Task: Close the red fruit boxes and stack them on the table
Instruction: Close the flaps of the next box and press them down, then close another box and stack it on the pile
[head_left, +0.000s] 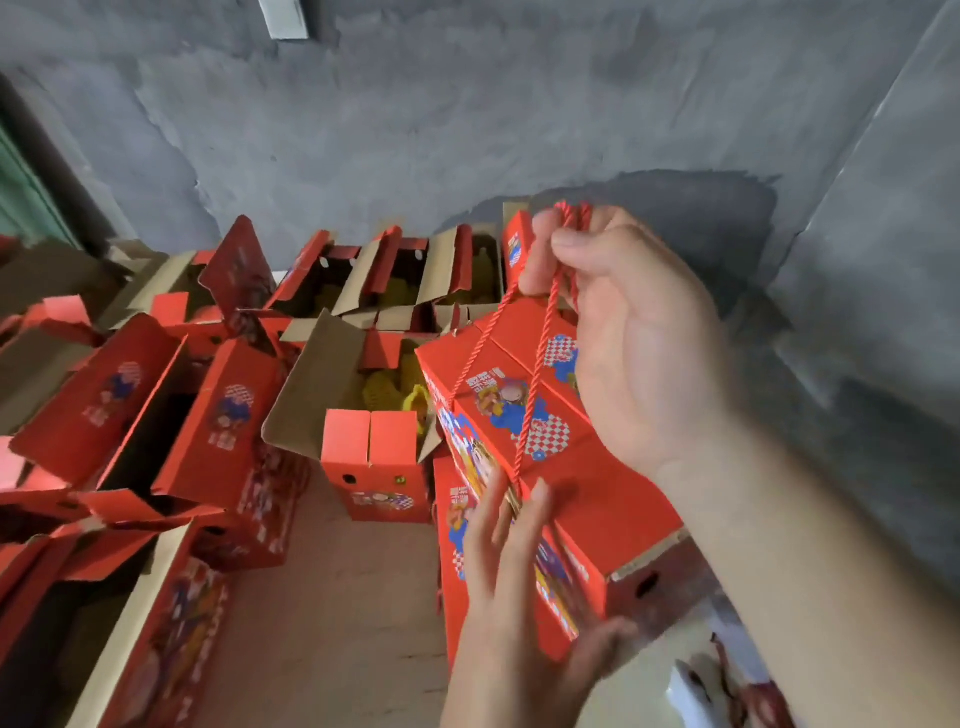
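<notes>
A closed red fruit box (524, 415) with cartoon print sits in front of me on top of another red box (453, 545). My right hand (623, 332) is raised above it and pinches the loop of its red cord handle (540, 358), pulling the cord taut. My left hand (514, 582) is at the box's near end, fingers straight, touching the spot where the cord enters the lid. Several open red boxes (374, 457) with raised flaps stand behind and to the left; yellow fruit netting (384, 389) shows inside some.
More open and tilted red boxes (130, 415) crowd the left side. A bare tan table surface (332, 597) lies between them and the stack. A grey concrete wall (467, 114) runs behind. Something white with red scraps (727, 691) lies at bottom right.
</notes>
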